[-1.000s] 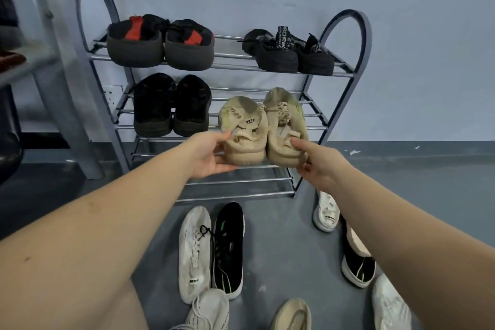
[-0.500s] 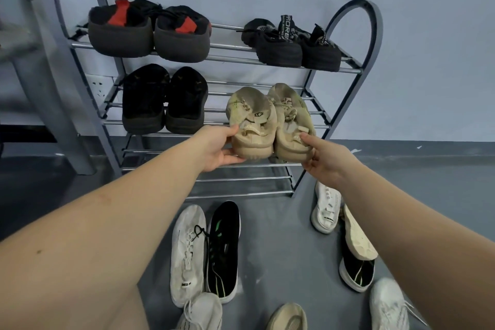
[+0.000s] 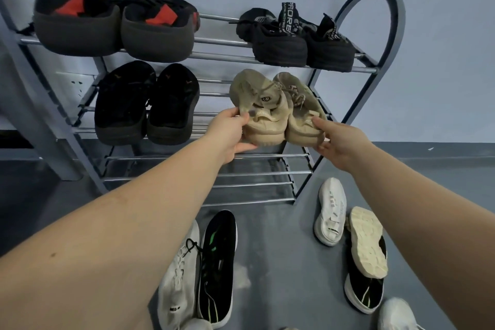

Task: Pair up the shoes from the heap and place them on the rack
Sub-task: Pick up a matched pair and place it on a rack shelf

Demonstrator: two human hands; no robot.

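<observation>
Shoes in tan, a matched pair (image 3: pixel 278 110), have moved deeper onto the rack (image 3: pixel 385 35) over the last second, toes now well over its middle shelf, right of the black pair (image 3: pixel 146 103). The left hand (image 3: pixel 230 132) still pinches one heel, fingers curled round it; the right hand (image 3: pixel 338 143) grips the other likewise. Probably only the letting go remains before returning to the heap (image 3: pixel 348 249) below the rack.
</observation>
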